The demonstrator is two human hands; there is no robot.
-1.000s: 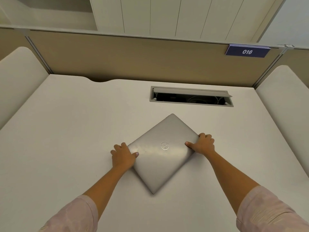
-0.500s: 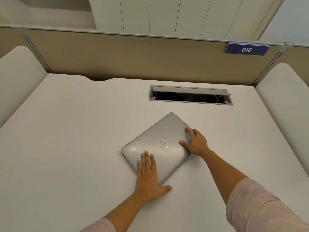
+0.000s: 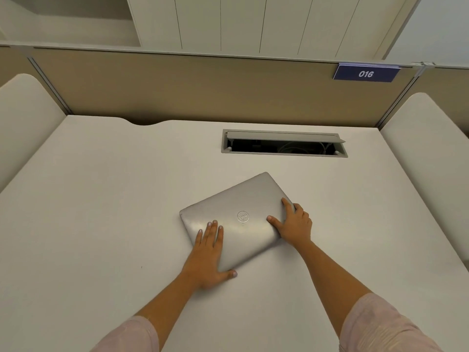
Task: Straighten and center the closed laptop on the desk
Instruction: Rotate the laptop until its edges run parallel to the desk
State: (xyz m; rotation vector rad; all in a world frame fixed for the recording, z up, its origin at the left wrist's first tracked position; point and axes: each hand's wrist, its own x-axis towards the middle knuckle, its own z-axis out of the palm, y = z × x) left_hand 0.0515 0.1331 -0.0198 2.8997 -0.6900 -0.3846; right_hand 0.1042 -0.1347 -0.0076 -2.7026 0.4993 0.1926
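left hand flat, open on skewed closed laptop; right hand spread, fingers over its right corner

Near the far edge of my desk, right of its middle, a grey cable hatch is sunk into the top, its flap tipped up along the back and pale cables showing in the dark slot. A tan partition runs along the far edge, with a dark blue plate reading 016 hung at its top right. Cream rounded side panels stand at both side edges, and pale cabinet doors rise beyond the partition.
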